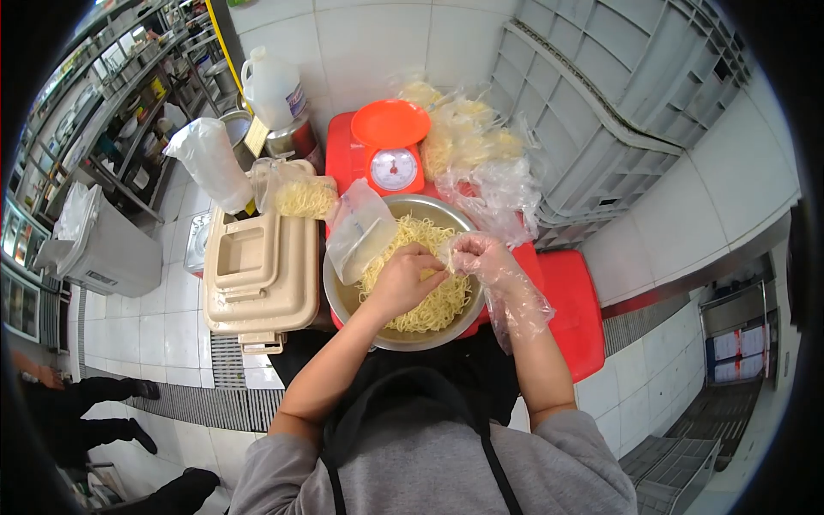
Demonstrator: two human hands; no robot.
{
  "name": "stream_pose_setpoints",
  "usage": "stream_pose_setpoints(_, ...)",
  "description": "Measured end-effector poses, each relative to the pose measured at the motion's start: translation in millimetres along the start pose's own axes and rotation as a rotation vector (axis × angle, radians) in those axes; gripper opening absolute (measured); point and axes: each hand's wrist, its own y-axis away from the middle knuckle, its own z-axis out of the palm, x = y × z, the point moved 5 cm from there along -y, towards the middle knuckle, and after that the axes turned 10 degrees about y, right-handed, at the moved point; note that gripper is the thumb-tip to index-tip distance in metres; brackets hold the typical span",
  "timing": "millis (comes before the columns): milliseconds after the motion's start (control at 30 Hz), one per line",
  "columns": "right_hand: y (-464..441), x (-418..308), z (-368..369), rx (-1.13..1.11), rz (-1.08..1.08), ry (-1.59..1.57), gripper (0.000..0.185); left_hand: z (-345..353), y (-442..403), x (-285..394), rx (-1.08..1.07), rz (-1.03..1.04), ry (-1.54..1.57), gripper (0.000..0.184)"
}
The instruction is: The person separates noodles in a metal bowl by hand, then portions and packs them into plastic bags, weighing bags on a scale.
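Note:
A wide metal bowl [333, 292] in front of me holds a heap of pale yellow noodles [429, 313]. My left hand [405, 279] is bare and hovers over the noodles, its fingers loosely bent, with a gap between thumb and fingers. Beside it, my right hand [482, 259] wears a clear plastic glove [519, 305], loose and wrinkled at the wrist. Its fingers are pinched together near the bowl's right side; what lies between them is too small to make out. A clear plastic bag [360, 227] rests over the bowl's left rim.
An orange kitchen scale [395, 169] stands behind the bowl on a red table [342, 142]. Bagged noodles [472, 129] and crumpled plastic [489, 197] lie right of it. A beige lidded container [257, 283] is at left, grey crates [584, 120] at right. Another person's legs [103, 408] show lower left.

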Motion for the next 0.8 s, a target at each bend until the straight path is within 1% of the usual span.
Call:
stream_pose_setpoints(100, 5, 3, -5, -0.011, -0.023, 0.031, 0.006, 2, 0, -2, 0.013, 0.032, -0.079, 0.014)
stream_pose_setpoints(200, 8, 15, -11, -0.078, -0.011, 0.036, 0.008, -8, 4, -3, 0.039, -0.002, -0.032, 0.013)
stream_pose_setpoints(300, 6, 10, -33, 0.106, -0.040, 0.185, 0.011, -18, 12, -3, 0.075, -0.023, -0.079, 0.012)
stream_pose_setpoints(367, -1, -6, -61, 0.225, -0.002, 0.361, 0.015, -23, 16, -6, 0.067, -0.037, -0.108, 0.012)
stream_pose_setpoints(400, -5, -21, -73, 0.286, 0.018, 0.448, 0.017, -24, 17, -6, 0.063, -0.043, -0.121, 0.011)
stream_pose_setpoints(467, -7, -72, -81, 0.402, -0.032, 0.596, 0.022, -23, 16, -3, 0.054, -0.017, -0.120, 0.012)
stream_pose_setpoints(567, -53, -63, -112, 0.380, -0.209, 0.909, 0.028, -21, 15, 9, 0.060, 0.030, -0.127, 0.013)
stream_pose_setpoints(667, -66, -56, -129, 0.524, -0.233, 0.976, 0.029, -34, 13, 18, 0.138, 0.025, -0.125, 0.015)
stream_pose_setpoints(700, -59, -61, -122, 0.501, -0.187, 0.840, 0.029, -40, 16, 16, 0.173, 0.005, -0.122, 0.016)
stream_pose_setpoints(767, -23, -82, -84, 0.451, -0.083, 0.563, 0.031, -55, 24, 6, 0.213, -0.029, -0.140, 0.016)
stream_pose_setpoints(800, -9, -83, -55, 0.320, -0.052, 0.346, 0.035, -62, 27, 2, 0.230, -0.042, -0.150, 0.017)
